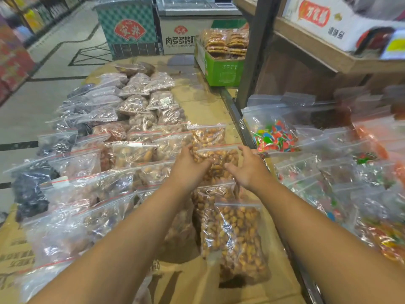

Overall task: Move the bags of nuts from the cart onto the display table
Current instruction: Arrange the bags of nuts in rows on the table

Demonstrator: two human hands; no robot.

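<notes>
At centre frame, the person's left hand [188, 165] and right hand [247, 170], each grip loosely open, press either side of a bag of nuts [219, 159] lying on the cardboard-covered bench [203, 102], seemingly aligning it in its row.

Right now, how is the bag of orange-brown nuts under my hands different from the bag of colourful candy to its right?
The bag of orange-brown nuts holds one uniform orange-brown fill; the bag of colourful candy mixes red, green and blue pieces. The nuts bag lies on the cardboard-covered display table between the left hand and right hand; the candy bag sits untouched on the neighbouring display. Both are clear zip-top bags.
</notes>
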